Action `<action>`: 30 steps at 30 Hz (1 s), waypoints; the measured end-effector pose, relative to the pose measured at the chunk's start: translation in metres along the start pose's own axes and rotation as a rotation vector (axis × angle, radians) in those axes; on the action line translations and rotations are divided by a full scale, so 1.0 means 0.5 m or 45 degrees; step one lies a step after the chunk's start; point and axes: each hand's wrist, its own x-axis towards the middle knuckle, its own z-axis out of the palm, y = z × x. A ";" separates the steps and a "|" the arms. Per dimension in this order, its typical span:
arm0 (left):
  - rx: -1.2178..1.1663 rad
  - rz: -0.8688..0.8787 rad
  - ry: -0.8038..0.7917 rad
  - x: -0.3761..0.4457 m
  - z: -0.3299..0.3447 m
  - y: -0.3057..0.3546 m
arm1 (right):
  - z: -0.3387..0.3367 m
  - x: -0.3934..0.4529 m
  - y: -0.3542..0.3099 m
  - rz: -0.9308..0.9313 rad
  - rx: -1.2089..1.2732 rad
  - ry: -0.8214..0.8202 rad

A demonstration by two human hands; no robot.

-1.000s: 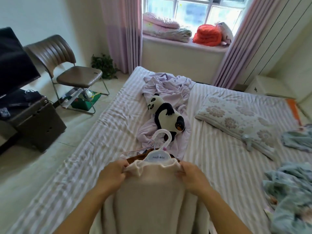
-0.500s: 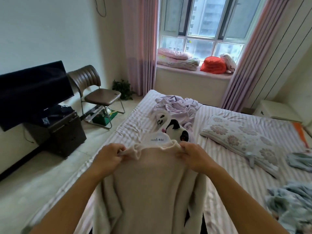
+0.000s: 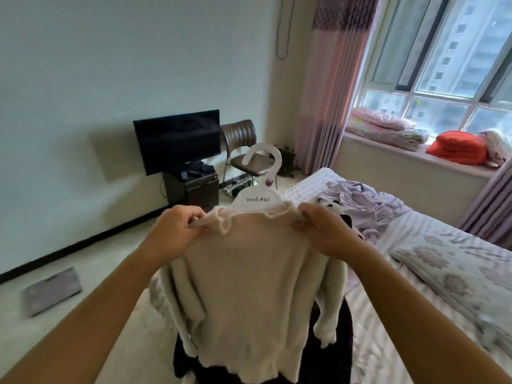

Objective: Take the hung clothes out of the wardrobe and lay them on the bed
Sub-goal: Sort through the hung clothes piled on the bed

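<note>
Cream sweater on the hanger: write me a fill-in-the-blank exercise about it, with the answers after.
1. The cream sweater hangs on a ____ plastic hanger.
2. The left hand and right hand grip the sweater at its ____.
3. The hanger's hook shows in front of a brown ____.
4. A dark garment hangs ____ the sweater.

Answers: white; shoulders; chair; behind

Bright daylight from window [image 3: 432, 87] at right, glass a bit blown out; left wall [image 3: 110, 79] dimmer. Wide-angle bend at edges, slight motion blur throughout.
</note>
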 end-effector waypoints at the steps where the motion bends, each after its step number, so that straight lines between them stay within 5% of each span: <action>1: -0.007 -0.025 0.037 -0.023 -0.024 0.001 | -0.005 0.001 -0.023 -0.039 -0.004 -0.017; 14: 0.075 -0.240 0.391 -0.333 -0.328 -0.011 | 0.028 -0.004 -0.356 -0.425 0.059 -0.120; 30: 0.247 -0.623 0.728 -0.945 -0.724 -0.079 | 0.182 -0.207 -0.991 -0.900 0.162 -0.266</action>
